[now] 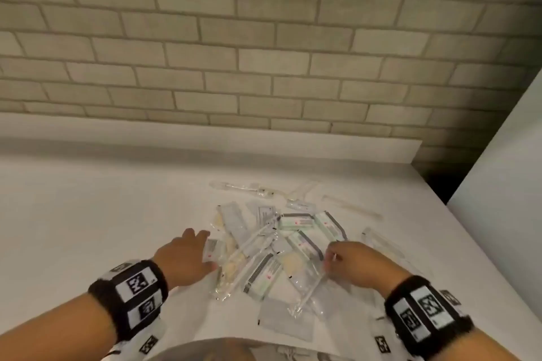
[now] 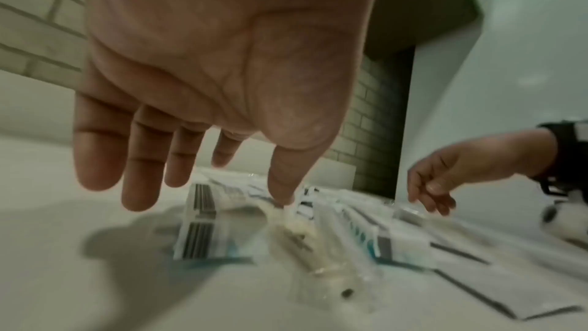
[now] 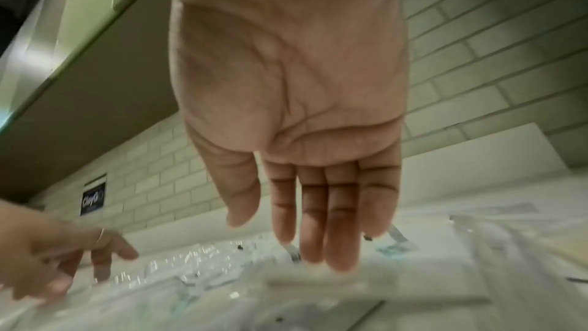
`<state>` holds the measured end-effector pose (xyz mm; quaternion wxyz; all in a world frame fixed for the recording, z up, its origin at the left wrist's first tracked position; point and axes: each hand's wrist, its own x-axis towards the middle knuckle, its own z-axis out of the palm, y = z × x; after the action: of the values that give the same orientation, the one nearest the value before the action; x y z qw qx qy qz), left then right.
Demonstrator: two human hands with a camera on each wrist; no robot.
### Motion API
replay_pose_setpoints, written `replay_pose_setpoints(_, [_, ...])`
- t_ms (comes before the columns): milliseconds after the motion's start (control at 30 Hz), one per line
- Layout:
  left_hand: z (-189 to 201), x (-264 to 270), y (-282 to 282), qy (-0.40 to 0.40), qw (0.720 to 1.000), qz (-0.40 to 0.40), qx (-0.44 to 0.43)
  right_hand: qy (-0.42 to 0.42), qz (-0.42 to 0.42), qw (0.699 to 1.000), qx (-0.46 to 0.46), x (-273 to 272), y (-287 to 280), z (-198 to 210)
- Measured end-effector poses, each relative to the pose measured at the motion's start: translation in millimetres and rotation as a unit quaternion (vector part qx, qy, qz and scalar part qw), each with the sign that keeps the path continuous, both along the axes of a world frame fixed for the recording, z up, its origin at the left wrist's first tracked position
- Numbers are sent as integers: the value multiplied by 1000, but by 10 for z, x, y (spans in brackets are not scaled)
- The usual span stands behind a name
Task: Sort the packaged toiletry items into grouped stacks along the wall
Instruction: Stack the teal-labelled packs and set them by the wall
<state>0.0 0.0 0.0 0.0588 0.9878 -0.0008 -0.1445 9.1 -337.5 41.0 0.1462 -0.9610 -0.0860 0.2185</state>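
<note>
Both the left hand [image 1: 187,255] and right hand [image 1: 356,262] hover spread and empty over the jumbled packets [image 1: 275,252] mid-counter [image 1: 88,214]; slick overlapping wrappers may slide or lift together.

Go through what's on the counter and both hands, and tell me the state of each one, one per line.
Left hand: open, fingers straight, thumb touching a packet at the pile's left edge.
Right hand: open, fingers extended over the pile's right side, holding nothing.
Pile of packets: unsorted, overlapping, lying flat mid-counter.
Clear-wrapped long items: loose, behind the pile, not stacked.
Counter: no stacks along the wall yet.
</note>
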Motion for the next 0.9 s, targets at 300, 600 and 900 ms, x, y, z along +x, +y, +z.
replay_pose_setpoints(300, [33,246,-129,40,998,54,-2,-103,48,987,-114,416,355,-343])
replay_pose_setpoints(600, [395,655,-747,-36,991,-27,-122,-166,-95,979,-67,907,-13,-157])
replay_pose_setpoints(900, [76,1146,-1683,-29,983,-177,35,-148,-30,982,-117,952,-174,-447])
